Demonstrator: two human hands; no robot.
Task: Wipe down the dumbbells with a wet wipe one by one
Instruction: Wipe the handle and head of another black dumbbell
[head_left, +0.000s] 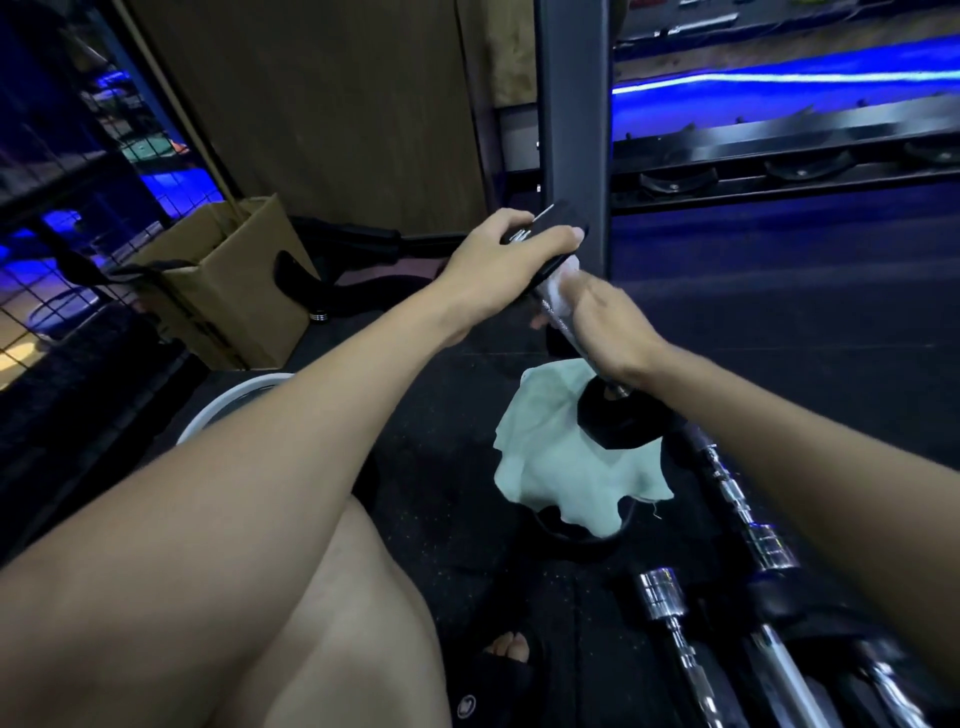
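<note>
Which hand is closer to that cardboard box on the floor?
The left hand. It grips the upper head of the dumbbell, just right of the cardboard box. The right hand, holding the wet wipe, is farther right.

There is only 1 camera, worn on the person's head. It looks forward and down, close over both arms, at a dumbbell (582, 322) held above the dark floor (447, 467). The wide lens bends the edges. A rack (779, 150) shows at the top right, a cardboard box (234, 280) at the left.
</note>
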